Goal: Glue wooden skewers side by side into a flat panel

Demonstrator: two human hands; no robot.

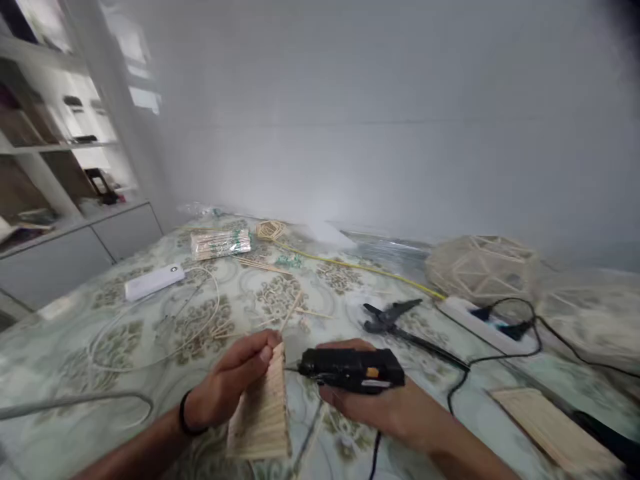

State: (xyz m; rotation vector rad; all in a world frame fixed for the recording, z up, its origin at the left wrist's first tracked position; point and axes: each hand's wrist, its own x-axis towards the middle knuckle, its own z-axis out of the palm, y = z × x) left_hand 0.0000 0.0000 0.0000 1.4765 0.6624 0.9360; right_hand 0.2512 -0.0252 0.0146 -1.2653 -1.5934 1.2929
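Note:
My left hand, with a black band at the wrist, grips a panel of thin wooden sticks laid side by side. A single stick points away from its fingertips; whether the fingers hold it I cannot tell. My right hand is wrapped round a black hot glue gun. The gun's nozzle points left at the panel's right edge, close by it; contact is hard to make out. Several loose sticks lie on the patterned tablecloth beyond my hands.
Black-handled cutters lie right of centre, near a white power strip with black cords. Another stick panel is at lower right. Behind stand stick-frame shapes. Wrapped stick bundles and a white device lie left.

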